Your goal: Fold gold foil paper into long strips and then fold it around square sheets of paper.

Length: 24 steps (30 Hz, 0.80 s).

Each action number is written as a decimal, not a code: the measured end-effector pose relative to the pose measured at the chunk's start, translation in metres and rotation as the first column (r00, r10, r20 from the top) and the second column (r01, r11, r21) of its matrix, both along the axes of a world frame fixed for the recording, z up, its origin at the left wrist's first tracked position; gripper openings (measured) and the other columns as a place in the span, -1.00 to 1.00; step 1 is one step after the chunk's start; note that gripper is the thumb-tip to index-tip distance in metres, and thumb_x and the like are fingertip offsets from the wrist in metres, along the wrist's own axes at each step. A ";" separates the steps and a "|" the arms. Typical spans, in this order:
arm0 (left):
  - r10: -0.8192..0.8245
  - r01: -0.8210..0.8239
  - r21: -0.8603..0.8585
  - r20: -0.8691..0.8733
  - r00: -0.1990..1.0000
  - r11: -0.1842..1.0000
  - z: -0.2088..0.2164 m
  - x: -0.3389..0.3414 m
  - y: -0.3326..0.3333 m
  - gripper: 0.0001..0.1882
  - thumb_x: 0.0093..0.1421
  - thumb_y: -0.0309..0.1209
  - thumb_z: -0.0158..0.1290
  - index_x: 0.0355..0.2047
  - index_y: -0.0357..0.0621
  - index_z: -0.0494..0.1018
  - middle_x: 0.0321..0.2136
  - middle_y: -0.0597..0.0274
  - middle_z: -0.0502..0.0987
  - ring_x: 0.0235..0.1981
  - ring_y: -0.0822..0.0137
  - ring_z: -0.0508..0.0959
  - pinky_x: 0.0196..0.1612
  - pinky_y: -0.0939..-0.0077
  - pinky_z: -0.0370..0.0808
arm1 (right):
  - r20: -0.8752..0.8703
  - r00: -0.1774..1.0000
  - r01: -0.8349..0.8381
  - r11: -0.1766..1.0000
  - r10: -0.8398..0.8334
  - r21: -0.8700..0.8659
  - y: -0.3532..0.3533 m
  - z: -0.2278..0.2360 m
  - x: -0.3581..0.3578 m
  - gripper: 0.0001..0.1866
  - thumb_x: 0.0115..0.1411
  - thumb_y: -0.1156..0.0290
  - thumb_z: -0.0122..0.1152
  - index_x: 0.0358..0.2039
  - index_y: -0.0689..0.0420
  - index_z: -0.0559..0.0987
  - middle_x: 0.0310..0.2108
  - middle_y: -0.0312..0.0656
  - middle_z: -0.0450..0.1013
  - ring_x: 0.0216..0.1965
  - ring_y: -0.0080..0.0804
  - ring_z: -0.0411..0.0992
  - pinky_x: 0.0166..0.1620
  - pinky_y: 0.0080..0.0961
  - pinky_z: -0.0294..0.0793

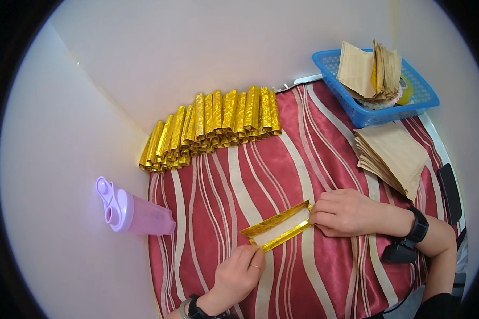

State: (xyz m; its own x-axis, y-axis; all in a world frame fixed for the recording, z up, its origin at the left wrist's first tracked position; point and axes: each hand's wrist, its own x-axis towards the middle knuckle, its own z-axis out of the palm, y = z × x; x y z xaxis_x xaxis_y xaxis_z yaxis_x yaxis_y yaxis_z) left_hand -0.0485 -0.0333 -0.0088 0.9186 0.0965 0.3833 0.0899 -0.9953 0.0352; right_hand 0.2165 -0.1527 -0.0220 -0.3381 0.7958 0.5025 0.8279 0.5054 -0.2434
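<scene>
A sheet of gold foil paper (279, 227) lies near the front of the cloth, its two long sides folded up and its pale inside showing. My left hand (240, 272) pinches its lower left end. At the other end, the fingers of my right hand (341, 212) are closed on the paper's right edge. Behind them, toward the back left, a pile of folded gold paper tubes (213, 119) is stacked in layers against the wall. A stack of flat brown paper sheets (396, 154) lies beyond my right hand.
A blue plastic basket (367, 114) at the back right holds more brown paper and a roll of tape (405, 89). On the left stands or leans a purple shaker bottle (143, 212). A black phone (449, 192) rests at the right edge of the striped red cloth (213, 212).
</scene>
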 end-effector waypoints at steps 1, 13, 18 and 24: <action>0.059 -0.058 -0.076 0.016 0.998 0.995 -0.001 0.000 -0.002 -0.75 -0.07 -0.59 0.25 -0.32 -0.25 0.50 -0.37 0.18 0.52 -0.40 0.21 0.57 -0.41 0.48 0.53 | -0.024 1.000 0.017 1.000 -0.017 -0.015 0.000 -0.001 0.000 -0.84 -0.06 0.49 0.21 -0.44 0.19 0.45 -0.49 -0.23 0.31 -0.41 -0.32 0.37 -0.36 -0.43 0.43; 0.221 -0.188 -0.581 -0.015 0.975 0.792 0.008 -0.003 -0.001 -0.82 -0.04 -0.61 0.24 -0.38 -0.23 0.55 -0.42 0.15 0.56 -0.38 0.18 0.54 -0.29 0.39 0.46 | -0.269 0.959 0.011 0.959 -0.091 -0.283 -0.005 0.007 -0.002 -0.87 0.04 0.46 0.21 -0.41 0.19 0.46 -0.44 -0.14 0.34 -0.36 -0.20 0.37 -0.27 -0.34 0.43; 0.260 -0.198 -0.630 0.006 0.966 0.751 0.006 -0.004 -0.003 -0.84 -0.03 -0.60 0.24 -0.39 -0.24 0.55 -0.44 0.16 0.56 -0.39 0.20 0.53 -0.32 0.40 0.45 | -0.323 0.936 -0.001 0.918 -0.139 -0.396 -0.007 0.009 -0.003 -0.86 0.15 0.40 0.20 -0.36 0.18 0.45 -0.41 -0.13 0.39 -0.33 -0.17 0.40 -0.24 -0.31 0.43; 0.245 -0.179 -0.589 0.034 0.969 0.788 0.004 -0.005 0.000 -0.84 -0.01 -0.56 0.23 -0.38 -0.20 0.52 -0.47 0.21 0.55 -0.37 0.17 0.53 -0.37 0.34 0.48 | -0.283 0.938 0.059 0.898 -0.199 -0.437 -0.006 0.013 -0.009 -0.84 0.14 0.43 0.22 -0.34 0.19 0.44 -0.41 -0.12 0.40 -0.33 -0.15 0.42 -0.24 -0.30 0.43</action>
